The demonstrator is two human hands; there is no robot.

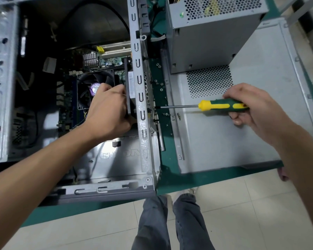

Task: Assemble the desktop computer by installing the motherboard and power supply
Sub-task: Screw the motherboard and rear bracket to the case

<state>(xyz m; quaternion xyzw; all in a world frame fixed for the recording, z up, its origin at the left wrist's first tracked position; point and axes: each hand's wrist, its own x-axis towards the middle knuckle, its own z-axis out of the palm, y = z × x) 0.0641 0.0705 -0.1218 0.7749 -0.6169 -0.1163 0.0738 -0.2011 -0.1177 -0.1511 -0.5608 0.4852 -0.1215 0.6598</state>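
Right hand [257, 107] clenched around green-and-yellow screwdriver [222, 105], shaft level, tip against the rear wall of the case [142, 105]. Left hand [108, 112] inside the case, gripping a dark flat component [129, 83] against that wall, above the motherboard [108, 60]. Grey perforated power supply [211, 33] outside, on the side panel [242, 132] near the tabletop's [170, 179] far edge.

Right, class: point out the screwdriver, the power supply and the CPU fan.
screwdriver [222, 105], head view, on its green and yellow handle.
power supply [206, 44], head view, on its grey side wall.
CPU fan [94, 86], head view, on its purple hub label.
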